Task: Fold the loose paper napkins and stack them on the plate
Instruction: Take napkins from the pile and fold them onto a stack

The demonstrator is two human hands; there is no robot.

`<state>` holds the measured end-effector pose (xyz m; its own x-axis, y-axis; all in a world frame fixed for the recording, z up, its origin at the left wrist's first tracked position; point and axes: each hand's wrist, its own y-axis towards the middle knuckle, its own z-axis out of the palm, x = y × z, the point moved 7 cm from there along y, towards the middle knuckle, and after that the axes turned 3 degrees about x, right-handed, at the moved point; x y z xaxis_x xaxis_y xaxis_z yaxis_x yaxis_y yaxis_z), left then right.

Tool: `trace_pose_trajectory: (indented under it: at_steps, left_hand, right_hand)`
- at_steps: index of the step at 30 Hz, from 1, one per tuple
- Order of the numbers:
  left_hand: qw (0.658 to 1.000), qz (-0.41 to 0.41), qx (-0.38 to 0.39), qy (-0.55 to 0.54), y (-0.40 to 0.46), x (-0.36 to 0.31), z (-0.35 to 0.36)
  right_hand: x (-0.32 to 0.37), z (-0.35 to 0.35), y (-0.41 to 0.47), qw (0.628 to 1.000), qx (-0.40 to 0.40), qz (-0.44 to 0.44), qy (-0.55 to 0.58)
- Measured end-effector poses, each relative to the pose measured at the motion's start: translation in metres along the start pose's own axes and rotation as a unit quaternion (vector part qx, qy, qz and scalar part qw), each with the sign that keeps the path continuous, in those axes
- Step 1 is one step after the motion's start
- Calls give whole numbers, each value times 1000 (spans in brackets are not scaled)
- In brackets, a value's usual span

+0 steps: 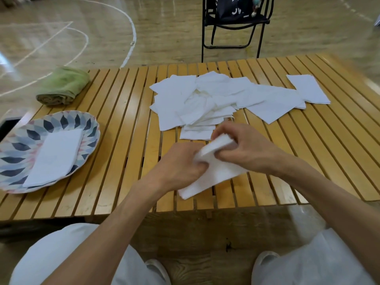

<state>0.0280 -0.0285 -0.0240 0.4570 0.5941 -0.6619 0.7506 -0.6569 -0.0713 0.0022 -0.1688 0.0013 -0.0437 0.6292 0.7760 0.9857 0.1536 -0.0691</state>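
Observation:
A white paper napkin (213, 173) lies partly folded near the front of the slatted table, one end bent upward. My left hand (181, 165) grips its left side with curled fingers. My right hand (244, 149) pinches the raised fold from the right. A pile of loose white napkins (205, 99) spreads across the table's far middle and right. At the left sits a patterned plate (18, 145) with a folded napkin (55, 157) lying on it.
A rolled green towel (63, 86) lies at the far left of the wooden slatted table (123, 140). A black folding chair (232, 23) with a dark bag stands behind the table on the gym floor. My knees show below the table's front edge.

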Motion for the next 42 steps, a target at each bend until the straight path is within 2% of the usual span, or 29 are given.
trace_pose_trajectory:
  at_steps: [1,3,6,11,17,25,30,35,39,42]
  left_hand:
    - [997,-4,-41,-69,-1,-2,-8]
    - [969,-16,-121,-216,-5,-4,-24]
    - [929,8,-198,-313,-9,-13,-39]
    - [907,12,-235,-349,-13,-9,-37]
    - [912,-10,-221,-344,-12,-1,-33]
    - [904,25,-251,-344,-13,-25,-41]
    - [899,-39,-245,-361,-21,-15,-21]
    - [882,-20,-302,-360,-15,-19,-26]
    - [879,-48,-301,-367,-19,-10,-12]
    - [871,-38,-310,-380,-14,-14,-10]
  right_hand:
    - [3,-10,-1,996,-46,0,75]
    - [2,-24,-3,969,-117,3,219]
    - [9,-23,1,935,-137,-3,328]
    - [20,-5,6,950,-149,-18,275]
    - [12,13,7,956,-116,7,269]
    - [31,7,3,942,-162,-27,293]
    - [16,26,-4,944,-159,16,290]
    - [33,14,-1,930,-211,-19,300]
    - [18,26,-4,937,-190,12,291]
    - [14,29,1,927,-202,16,314]
